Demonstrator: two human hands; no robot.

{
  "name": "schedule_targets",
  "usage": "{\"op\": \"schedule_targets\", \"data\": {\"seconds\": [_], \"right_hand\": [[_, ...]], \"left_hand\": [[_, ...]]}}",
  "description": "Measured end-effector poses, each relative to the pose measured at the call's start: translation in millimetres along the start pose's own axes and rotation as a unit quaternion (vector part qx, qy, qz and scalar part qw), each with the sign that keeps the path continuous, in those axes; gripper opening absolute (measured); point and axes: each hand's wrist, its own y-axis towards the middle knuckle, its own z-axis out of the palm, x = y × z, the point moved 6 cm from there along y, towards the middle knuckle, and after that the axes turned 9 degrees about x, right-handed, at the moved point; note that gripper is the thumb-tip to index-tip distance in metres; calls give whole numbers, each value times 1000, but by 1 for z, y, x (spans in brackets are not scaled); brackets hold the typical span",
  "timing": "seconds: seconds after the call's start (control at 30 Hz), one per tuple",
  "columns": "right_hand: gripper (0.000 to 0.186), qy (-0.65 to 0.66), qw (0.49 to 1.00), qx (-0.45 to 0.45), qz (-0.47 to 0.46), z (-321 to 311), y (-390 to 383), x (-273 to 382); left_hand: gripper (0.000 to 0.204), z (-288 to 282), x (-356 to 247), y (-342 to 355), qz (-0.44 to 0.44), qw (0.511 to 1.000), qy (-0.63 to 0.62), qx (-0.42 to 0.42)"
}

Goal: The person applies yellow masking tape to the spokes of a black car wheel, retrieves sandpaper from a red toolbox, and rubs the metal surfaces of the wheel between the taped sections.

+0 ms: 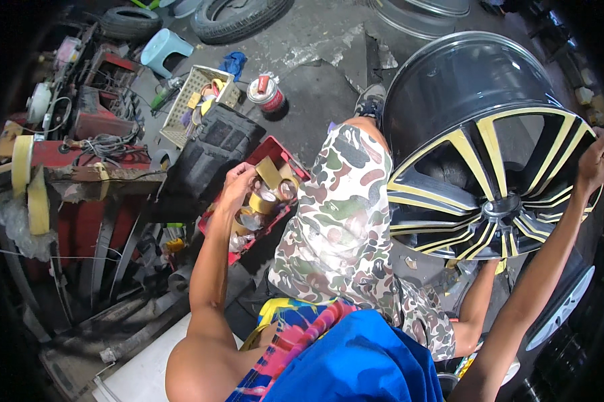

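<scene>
My left hand (242, 181) grips a tan tape roll (268, 171) at the top of a red crate (216, 223), which holds several other tan and yellowish rolls. My right hand (595, 159) grasps the far right edge of a large black wheel rim (459, 80). The rim stands tilted beside my camouflage-shorted legs (335, 214), its spoked face toward me. Strips of pale yellow tape (486, 144) cover much of the spokes and part of the outer lip.
A black case (218, 141), a perforated basket (176, 120), a tin (268, 99) and a blue stool (164, 50) lie ahead-left. Red machinery with cables (101, 161) fills the left side. Tyres (238, 23) and rims (419, 17) lie farther ahead; another rim (560, 308) is at right.
</scene>
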Motion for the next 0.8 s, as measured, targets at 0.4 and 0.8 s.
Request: {"op": "schedule_targets", "data": {"seconds": [0.4, 0.8], "right_hand": [[32, 50, 990, -132, 5, -18, -7, 91], [45, 133, 981, -137, -9, -47, -8, 113]], "left_hand": [[15, 181, -250, -12, 280, 945, 12, 167], [22, 506, -433, -63, 534, 808, 114, 222]]}}
